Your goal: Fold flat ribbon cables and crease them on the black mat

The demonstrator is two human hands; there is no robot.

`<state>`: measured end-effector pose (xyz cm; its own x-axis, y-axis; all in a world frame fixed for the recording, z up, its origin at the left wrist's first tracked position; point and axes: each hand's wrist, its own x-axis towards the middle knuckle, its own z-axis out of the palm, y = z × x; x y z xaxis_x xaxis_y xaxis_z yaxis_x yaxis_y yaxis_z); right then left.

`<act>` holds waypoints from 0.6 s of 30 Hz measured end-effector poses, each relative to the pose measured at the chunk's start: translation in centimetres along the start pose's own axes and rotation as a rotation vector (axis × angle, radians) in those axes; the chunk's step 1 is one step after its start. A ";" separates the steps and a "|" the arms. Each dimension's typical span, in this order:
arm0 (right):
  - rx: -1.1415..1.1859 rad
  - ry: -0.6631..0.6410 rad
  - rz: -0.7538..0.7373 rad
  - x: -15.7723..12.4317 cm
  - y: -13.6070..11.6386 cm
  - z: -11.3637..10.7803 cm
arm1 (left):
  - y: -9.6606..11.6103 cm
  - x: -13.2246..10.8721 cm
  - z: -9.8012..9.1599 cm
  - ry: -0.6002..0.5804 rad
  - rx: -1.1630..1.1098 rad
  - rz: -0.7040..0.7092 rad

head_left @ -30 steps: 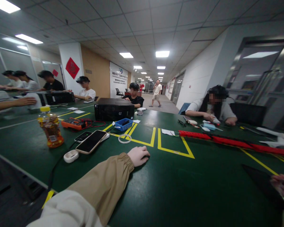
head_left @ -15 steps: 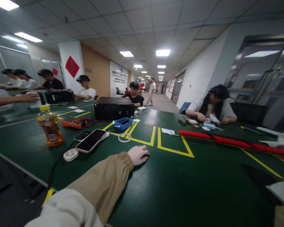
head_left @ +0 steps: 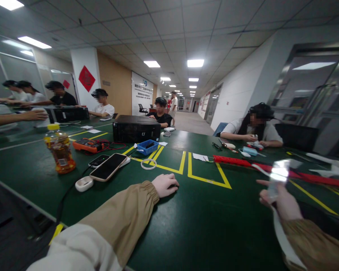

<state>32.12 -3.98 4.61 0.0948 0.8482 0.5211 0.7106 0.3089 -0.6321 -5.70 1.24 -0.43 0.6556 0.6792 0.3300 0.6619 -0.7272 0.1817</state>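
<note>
The right hand (head_left: 284, 205), half a second ago out of sight with just its khaki sleeve (head_left: 313, 241) showing, has risen on the near side of the long red strip (head_left: 307, 177), gripping a glossy pale object (head_left: 279, 177) that now partly covers that strip. Far beyond the strip, the standing person (head_left: 173, 107) has moved leftward.

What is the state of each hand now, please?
Left hand: open, resting on the green table.
Right hand: closed on a shiny object, too blurred to identify.
</note>
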 end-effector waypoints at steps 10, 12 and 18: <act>-0.024 -0.503 -0.182 -5.8 -6.7 9.9 | 3.0 0.2 0.3 -0.115 -0.626 0.008; -0.090 -0.519 -0.259 -6.2 -6.8 10.0 | 3.7 0.1 0.3 -0.149 -0.702 0.000; -0.359 -0.488 -0.421 -6.7 -6.9 10.0 | 5.4 -0.2 0.2 -0.101 -0.616 0.003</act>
<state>19.61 -7.43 -0.28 -0.4977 0.8099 0.3105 0.8108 0.5616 -0.1649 -2.16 -2.86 0.25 0.7086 0.6608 0.2475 0.3485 -0.6327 0.6915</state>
